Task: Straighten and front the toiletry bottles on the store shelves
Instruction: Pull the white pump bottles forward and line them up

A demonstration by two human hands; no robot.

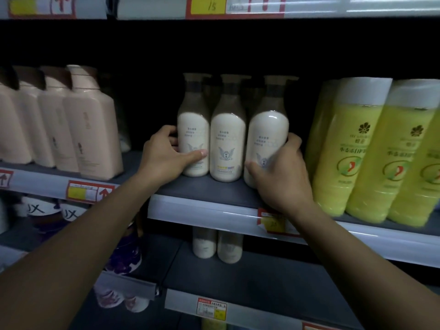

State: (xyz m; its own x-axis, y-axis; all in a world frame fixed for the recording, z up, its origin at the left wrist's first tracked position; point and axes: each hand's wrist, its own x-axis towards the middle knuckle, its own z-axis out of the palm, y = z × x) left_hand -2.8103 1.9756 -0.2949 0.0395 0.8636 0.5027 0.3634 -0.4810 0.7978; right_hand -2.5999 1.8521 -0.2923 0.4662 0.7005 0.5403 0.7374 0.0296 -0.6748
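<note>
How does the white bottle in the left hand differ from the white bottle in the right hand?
The left white bottle stands upright, well back from the shelf edge; the right white bottle sits nearer the edge and leans slightly. The left hand wraps the left bottle's side with the thumb across its front; the right hand covers the right bottle's lower part. Both share one shape and winged emblem.

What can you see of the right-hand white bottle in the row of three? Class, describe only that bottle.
The right-hand white bottle is a tall, rounded, glossy container, apparently clear plastic filled with creamy white liquid, with a narrow neck, a dark band and a pale cap. Small grey text and a winged emblem are printed on its front. It leans slightly and sits nearest the shelf edge, beside the middle white bottle. The right hand grips its lower body, thumb across the front, fingers behind.
</note>
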